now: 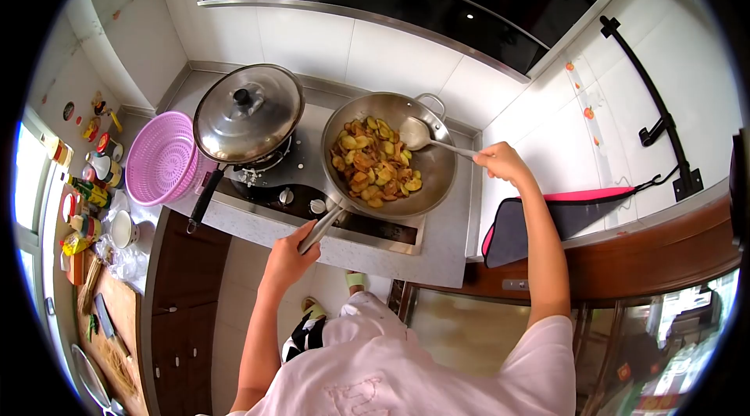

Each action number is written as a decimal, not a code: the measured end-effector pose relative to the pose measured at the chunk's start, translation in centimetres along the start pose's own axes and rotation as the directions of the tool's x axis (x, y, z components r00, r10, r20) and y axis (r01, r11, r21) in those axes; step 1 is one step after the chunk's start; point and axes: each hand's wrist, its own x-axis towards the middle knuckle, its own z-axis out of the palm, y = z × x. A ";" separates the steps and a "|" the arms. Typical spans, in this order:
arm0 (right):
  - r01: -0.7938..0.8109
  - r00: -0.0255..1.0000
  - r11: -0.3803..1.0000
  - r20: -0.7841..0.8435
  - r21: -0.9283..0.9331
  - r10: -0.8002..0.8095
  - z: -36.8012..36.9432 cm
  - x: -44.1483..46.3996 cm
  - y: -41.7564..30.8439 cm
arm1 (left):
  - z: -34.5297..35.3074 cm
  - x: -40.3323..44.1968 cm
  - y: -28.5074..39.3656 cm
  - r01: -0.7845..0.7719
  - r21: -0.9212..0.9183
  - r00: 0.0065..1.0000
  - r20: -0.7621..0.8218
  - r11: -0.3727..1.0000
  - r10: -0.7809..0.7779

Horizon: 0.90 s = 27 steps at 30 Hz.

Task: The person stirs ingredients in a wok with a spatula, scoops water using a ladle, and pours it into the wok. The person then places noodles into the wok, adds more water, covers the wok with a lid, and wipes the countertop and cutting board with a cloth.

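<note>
My left hand (291,258) is wrapped round the metal handle of a steel wok (433,182) on the right side of the stove. Sliced food (371,162), yellow and brown and possibly potato, lies in the middle and left of the wok. My right hand (502,164) grips the handle of a metal spatula (415,133), whose rounded head rests inside the wok at the upper right of the slices. Both hands are closed on their handles.
A lidded pan (248,115) stands on the left burner, its black handle jutting forward. Left of it is a pink plastic basket (162,158). A knife (104,314) lies on a cutting board (125,299) at far left. A dark cloth (519,228) hangs at right.
</note>
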 end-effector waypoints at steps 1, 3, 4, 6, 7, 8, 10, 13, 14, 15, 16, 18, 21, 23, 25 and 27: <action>0.033 0.998 0.997 0.047 0.066 -0.036 0.4 1.5 0.1 | 0.0 0.0 0.1 0.001 0.004 1.000 -0.002 1.000 -0.001; 0.087 0.984 0.976 0.136 0.200 -0.115 1.3 4.3 0.4 | 0.0 0.1 0.1 -0.003 0.014 1.000 -0.006 1.000 0.003; 0.133 0.971 0.961 0.163 0.242 -0.175 1.9 5.2 0.1 | 0.1 0.1 0.0 -0.007 0.020 1.000 -0.008 1.000 0.007; 0.330 0.916 0.920 0.163 0.211 -0.366 2.8 6.0 -0.8 | 0.1 0.1 -0.1 -0.013 0.035 1.000 -0.014 0.999 0.013; 0.422 0.876 0.885 0.163 0.195 -0.454 3.1 6.1 -1.6 | 0.1 0.1 -0.1 -0.016 0.041 1.000 -0.016 0.999 0.017; 0.477 0.858 0.872 0.157 0.110 -0.489 3.2 6.0 -2.1 | 0.1 0.1 -0.2 -0.021 0.047 1.000 -0.016 0.999 0.022; 0.631 0.776 0.765 0.091 -0.129 -0.624 3.3 3.8 -3.5 | 0.3 0.0 -0.4 -0.026 0.062 0.999 -0.022 0.998 0.027; 0.638 0.739 0.644 0.098 -0.421 -0.667 3.3 -1.6 -6.4 | 0.1 0.0 0.2 -0.008 0.081 1.000 -0.013 0.997 0.009; 0.649 0.705 0.574 0.111 -0.500 -0.700 3.5 -2.6 -6.5 | 0.1 -0.2 0.4 0.005 0.086 1.000 -0.009 0.996 -0.004; 0.650 0.671 0.497 0.128 -0.575 -0.730 3.8 -3.5 -6.5 | 0.1 -0.2 0.3 -0.004 0.086 1.000 -0.015 0.996 0.005; 0.641 0.644 0.438 0.131 -0.630 -0.753 4.1 -4.7 -6.3 | 0.1 -0.2 0.2 -0.015 0.086 1.000 -0.019 0.996 0.016; 0.632 0.623 0.397 0.131 -0.666 -0.771 4.2 -7.5 -5.8 | 0.2 -0.1 0.1 -0.031 0.078 0.999 -0.020 0.996 0.033; 0.613 0.588 0.336 0.129 -0.715 -0.799 3.8 -10.9 -4.9 | 0.1 -0.1 -0.1 -0.043 0.060 0.999 -0.023 0.997 0.044; 0.565 0.622 0.339 0.119 -0.752 -0.774 2.8 -13.4 -4.8 | 0.2 0.0 -0.4 -0.053 0.047 0.998 -0.024 0.997 0.054; 0.505 0.688 0.383 0.093 -0.773 -0.720 1.6 -16.4 -5.1 | 0.1 0.0 -0.3 -0.061 0.046 0.998 -0.025 0.997 0.063; 0.463 0.748 0.431 0.081 -0.774 -0.658 1.7 -18.0 -4.4 | 0.1 0.0 -0.4 -0.067 0.050 0.997 -0.028 0.997 0.068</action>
